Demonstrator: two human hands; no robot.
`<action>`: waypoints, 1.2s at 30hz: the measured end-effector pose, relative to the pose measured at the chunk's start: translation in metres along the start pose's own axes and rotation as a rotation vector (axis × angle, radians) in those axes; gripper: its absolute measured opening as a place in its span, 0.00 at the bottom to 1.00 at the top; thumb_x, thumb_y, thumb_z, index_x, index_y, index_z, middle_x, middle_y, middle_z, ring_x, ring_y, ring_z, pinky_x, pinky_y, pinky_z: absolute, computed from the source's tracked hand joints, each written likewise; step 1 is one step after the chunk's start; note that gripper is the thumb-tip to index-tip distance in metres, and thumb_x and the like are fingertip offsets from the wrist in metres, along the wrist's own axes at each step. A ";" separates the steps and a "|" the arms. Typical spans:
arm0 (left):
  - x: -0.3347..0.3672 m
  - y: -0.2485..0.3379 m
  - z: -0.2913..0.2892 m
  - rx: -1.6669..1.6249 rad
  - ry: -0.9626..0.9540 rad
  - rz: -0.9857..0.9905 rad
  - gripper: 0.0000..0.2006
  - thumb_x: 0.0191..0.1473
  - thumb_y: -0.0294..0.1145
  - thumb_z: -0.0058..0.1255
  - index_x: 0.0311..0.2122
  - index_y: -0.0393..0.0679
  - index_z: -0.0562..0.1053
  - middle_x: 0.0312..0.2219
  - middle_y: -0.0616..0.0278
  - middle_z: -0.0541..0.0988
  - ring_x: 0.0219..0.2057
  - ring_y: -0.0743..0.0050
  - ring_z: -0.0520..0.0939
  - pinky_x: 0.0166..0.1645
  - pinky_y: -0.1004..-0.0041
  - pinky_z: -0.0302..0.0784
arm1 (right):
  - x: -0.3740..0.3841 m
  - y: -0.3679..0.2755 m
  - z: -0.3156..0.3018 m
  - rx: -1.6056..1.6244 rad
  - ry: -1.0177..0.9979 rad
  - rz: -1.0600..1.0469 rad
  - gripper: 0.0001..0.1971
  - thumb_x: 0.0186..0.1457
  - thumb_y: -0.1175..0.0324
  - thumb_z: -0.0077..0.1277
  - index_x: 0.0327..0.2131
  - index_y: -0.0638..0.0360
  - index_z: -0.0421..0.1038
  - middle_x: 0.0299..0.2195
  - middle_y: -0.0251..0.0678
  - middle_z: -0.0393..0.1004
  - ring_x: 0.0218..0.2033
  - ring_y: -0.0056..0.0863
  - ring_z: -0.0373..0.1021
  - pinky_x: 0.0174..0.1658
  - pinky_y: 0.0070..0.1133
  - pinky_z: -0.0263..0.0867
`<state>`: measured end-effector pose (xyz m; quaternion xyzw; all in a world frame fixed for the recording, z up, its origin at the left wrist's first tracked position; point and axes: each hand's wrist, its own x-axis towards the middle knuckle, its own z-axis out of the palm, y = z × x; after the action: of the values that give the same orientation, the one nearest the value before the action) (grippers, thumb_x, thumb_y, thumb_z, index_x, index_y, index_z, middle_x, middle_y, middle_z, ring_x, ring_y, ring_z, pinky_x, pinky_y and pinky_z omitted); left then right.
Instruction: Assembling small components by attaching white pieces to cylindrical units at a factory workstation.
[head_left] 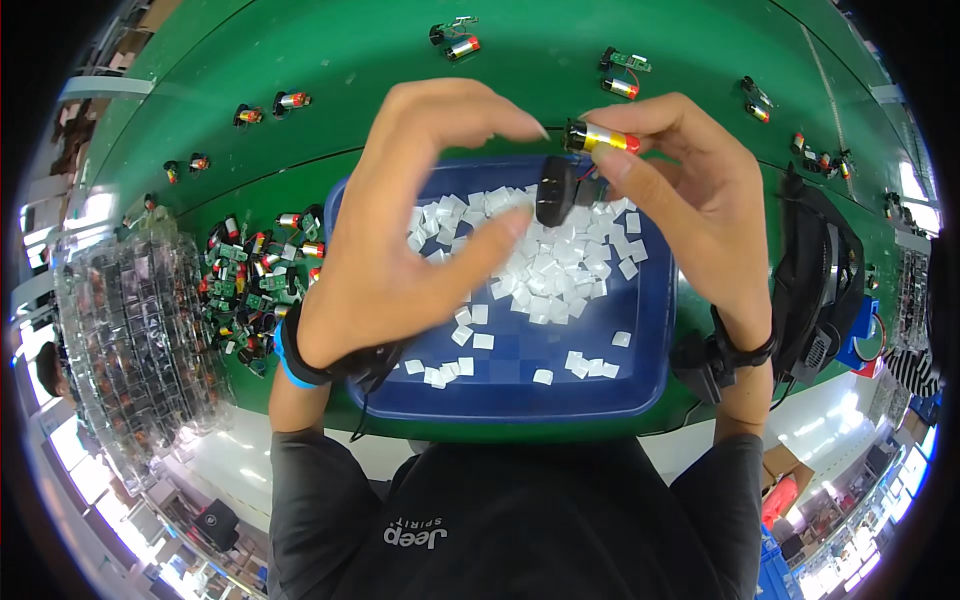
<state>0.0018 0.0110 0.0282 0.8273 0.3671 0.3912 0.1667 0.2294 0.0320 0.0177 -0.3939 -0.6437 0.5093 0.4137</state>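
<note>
In my right hand point(700, 190), a small cylindrical battery point(603, 138) is pinched between thumb and fingers. It has a yellow and silver wrap, a red end and a black end. Thin wires run below it to a dark, rounded part point(556, 190) hanging over the tray. My left hand point(405, 230), slightly blurred, is beside that part with thumb and fingers spread apart and nothing seen between them. Beneath both hands is a blue tray point(500, 400) holding many small white square pads point(550, 270), heaped in the middle and scattered toward the near side.
Left of the tray lies a pile of batteries with green circuit boards point(262, 265), beside stacked clear plastic trays point(135, 330). Several battery assemblies point(620, 75) are spread over the green table point(380, 60). A black bag point(820, 270) rests at the right.
</note>
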 end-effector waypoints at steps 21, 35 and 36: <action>-0.010 -0.007 -0.003 -0.806 -0.359 -0.639 0.11 0.62 0.29 0.48 0.46 0.36 0.72 0.38 0.61 0.74 0.39 0.78 0.74 0.46 0.73 0.73 | -0.006 -0.015 0.001 -0.413 -0.129 -0.347 0.14 0.41 0.81 0.63 0.35 0.59 0.79 0.30 0.34 0.74 0.33 0.29 0.69 0.43 0.27 0.68; -0.010 -0.001 0.005 -1.017 -0.018 -0.721 0.16 0.64 0.36 0.48 0.49 0.34 0.72 0.41 0.61 0.78 0.44 0.79 0.77 0.49 0.74 0.72 | -0.011 -0.028 0.007 -0.580 -0.096 -0.549 0.13 0.38 0.77 0.67 0.31 0.60 0.78 0.33 0.37 0.81 0.35 0.34 0.70 0.41 0.26 0.68; -0.011 0.002 0.005 -1.017 -0.018 -0.719 0.16 0.64 0.36 0.48 0.49 0.34 0.72 0.41 0.61 0.78 0.44 0.79 0.77 0.49 0.74 0.72 | -0.012 -0.028 0.006 -0.590 -0.077 -0.545 0.13 0.38 0.77 0.67 0.31 0.60 0.78 0.33 0.38 0.82 0.35 0.34 0.70 0.41 0.26 0.68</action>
<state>0.0020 0.0018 0.0200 0.4722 0.3891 0.4295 0.6643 0.2253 0.0140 0.0432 -0.2911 -0.8582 0.1887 0.3783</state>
